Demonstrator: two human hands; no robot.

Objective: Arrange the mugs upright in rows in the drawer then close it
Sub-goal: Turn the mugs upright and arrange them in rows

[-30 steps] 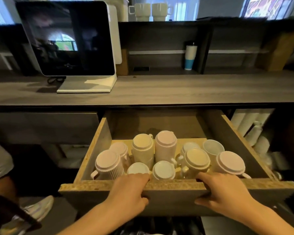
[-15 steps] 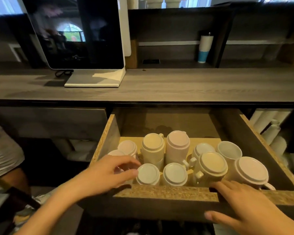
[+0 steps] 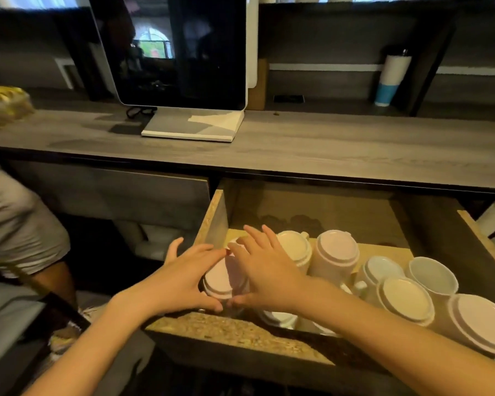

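Grey wood-grain counter (image 3: 326,144) spans the view, with a dark-screened monitor (image 3: 180,50) standing on it, its top cut off by the frame edge. Below, the chipboard drawer (image 3: 235,328) stands pulled open; its right wall runs out of view. White mugs fill the drawer, most upside down, one upright mug (image 3: 432,277) toward the right; the nearest inverted mug (image 3: 482,321) is cropped at the right edge. Left hand (image 3: 183,277) and right hand (image 3: 265,274), fingers spread, cup an inverted mug (image 3: 220,280) at the drawer's near-left corner from both sides; whether they actually grip it cannot be told, since palms hide its sides. A white-and-blue tumbler (image 3: 392,78) stands on the rear shelf.
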